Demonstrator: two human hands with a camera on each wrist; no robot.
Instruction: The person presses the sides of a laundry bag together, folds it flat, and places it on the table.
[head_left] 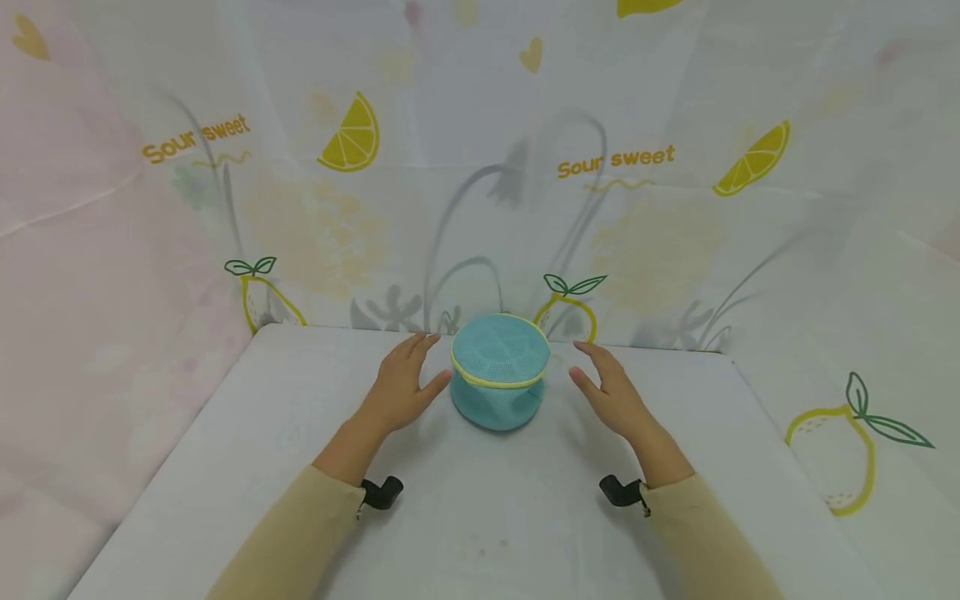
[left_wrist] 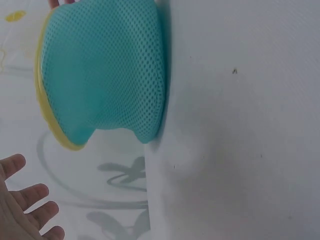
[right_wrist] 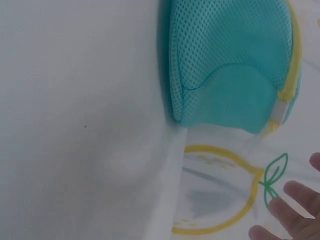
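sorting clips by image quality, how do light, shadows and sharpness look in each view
Head view: soft, diffuse light, with faint shadows on the table near the left hand and right hand, no strong glare; left wrist view: dim and greyish, dark shadow along the base of the bag, mesh holes distinct; right wrist view: also dim, the mesh readable.

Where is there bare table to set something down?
On the table, free: in front of the mesh bag, between the left sleeve and right sleeve; also outside each sleeve, out to the table's side edge. Crowded: beside the mesh bag, where the left grip and right grip flank it.
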